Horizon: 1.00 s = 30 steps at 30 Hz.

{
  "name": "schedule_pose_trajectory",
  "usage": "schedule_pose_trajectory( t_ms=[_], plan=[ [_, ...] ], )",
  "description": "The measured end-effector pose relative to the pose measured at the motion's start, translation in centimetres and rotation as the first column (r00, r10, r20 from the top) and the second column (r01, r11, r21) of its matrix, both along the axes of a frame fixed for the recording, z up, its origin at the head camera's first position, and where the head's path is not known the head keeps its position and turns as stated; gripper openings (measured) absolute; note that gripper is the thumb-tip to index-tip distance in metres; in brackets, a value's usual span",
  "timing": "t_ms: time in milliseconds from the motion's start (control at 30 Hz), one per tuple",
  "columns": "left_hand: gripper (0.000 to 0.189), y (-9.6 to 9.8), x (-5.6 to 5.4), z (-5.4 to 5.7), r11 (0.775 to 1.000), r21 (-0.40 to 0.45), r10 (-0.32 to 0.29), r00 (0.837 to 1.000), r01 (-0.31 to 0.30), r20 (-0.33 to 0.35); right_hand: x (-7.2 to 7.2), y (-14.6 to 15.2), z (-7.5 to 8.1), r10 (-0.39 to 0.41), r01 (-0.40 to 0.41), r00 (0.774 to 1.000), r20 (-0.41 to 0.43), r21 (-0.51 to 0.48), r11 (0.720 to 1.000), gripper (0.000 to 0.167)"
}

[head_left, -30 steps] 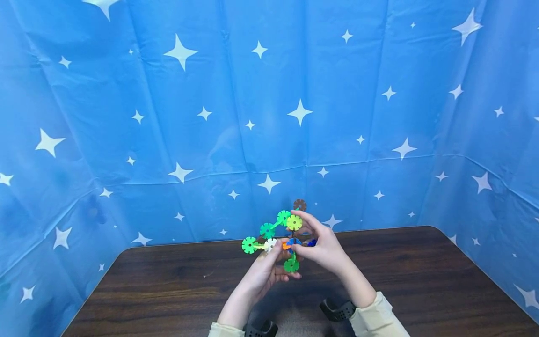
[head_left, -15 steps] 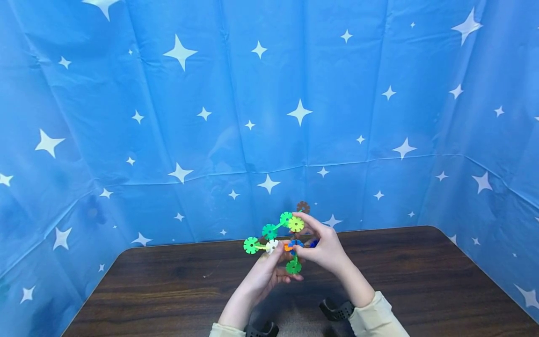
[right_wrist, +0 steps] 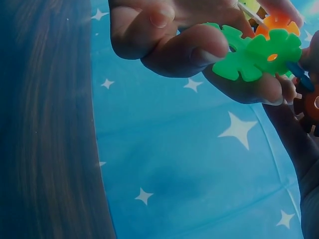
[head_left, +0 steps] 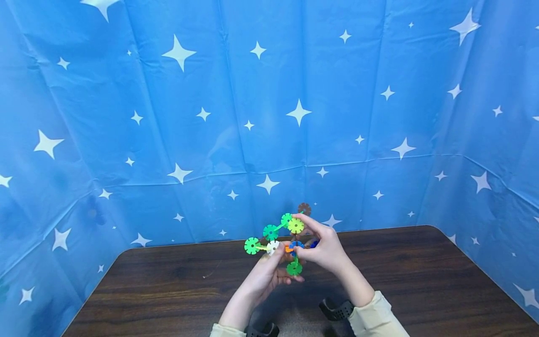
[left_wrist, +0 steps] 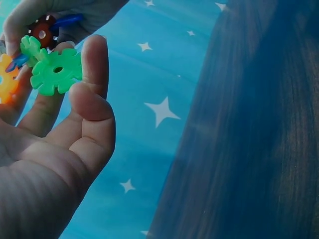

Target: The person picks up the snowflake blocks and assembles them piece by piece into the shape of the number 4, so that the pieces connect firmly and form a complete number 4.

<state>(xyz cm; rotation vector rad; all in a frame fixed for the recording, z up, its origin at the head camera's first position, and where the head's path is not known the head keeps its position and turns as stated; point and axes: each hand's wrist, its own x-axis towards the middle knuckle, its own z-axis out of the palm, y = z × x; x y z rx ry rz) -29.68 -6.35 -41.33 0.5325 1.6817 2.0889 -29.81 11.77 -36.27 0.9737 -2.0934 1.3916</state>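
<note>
Both hands hold up a linked structure of notched plastic building discs over the near side of the table. My left hand [head_left: 262, 272] grips it from the left, thumb on the white disc [head_left: 272, 245] and fingers behind and below. My right hand [head_left: 330, 247] pinches it from the right. Its thumb is at the blue disc [head_left: 297, 244], its index finger at the yellow disc [head_left: 296, 226]. Green discs [head_left: 270, 232] run up the left side, and a brown disc [head_left: 304, 208] tops it. In the left wrist view, a green disc [left_wrist: 58, 71] sits by the left fingertips.
A dark wood-grain table [head_left: 168, 285] spreads under the hands. Blue curtains [head_left: 269, 140] with white stars stand behind it and on both sides. Black bands [head_left: 337, 310] are worn at both wrists.
The structure and both hands have shifted very slightly right and down in the head view. Both hands keep the same hold on the discs.
</note>
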Motion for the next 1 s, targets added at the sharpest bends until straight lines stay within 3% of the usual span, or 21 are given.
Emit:
schedule_pose_trajectory(
  t_ms=[133, 400, 567, 867, 1000],
  plan=[
    [0.058, 0.1, 0.0, 0.0, 1.000, -0.006, 0.001, 1.000, -0.001, 0.003, -0.4, 0.0, -0.3, -0.002, 0.002, 1.000, -0.019, -0.003, 1.000, 0.064],
    [0.060, 0.1, 0.1, 0.0, 1.000, 0.007, 0.001, 1.000, -0.001, 0.013, -2.6, 0.5, -2.7, -0.025, 0.025, 1.000, -0.009, -0.009, 1.000, 0.067],
    [0.064, 0.1, 0.0, 0.0, 1.000, 0.017, 0.004, 1.000, -0.005, 0.024, -2.7, 0.6, -2.9, -0.001, 0.001, 1.000, -0.002, -0.010, 1.000, 0.070],
    [0.066, -0.2, -0.2, 0.0, 0.998, 0.038, 0.053, 0.997, -0.055, 0.061, -2.4, 0.7, -2.4, 0.037, -0.043, 0.991, 0.128, 0.038, 0.998, 0.082],
    [0.068, -0.4, -0.3, 0.0, 0.998, 0.031, 0.054, 0.997, -0.056, 0.057, -2.2, 0.7, -2.2, 0.050, -0.053, 0.988, 0.147, 0.011, 0.999, 0.081]
  ],
)
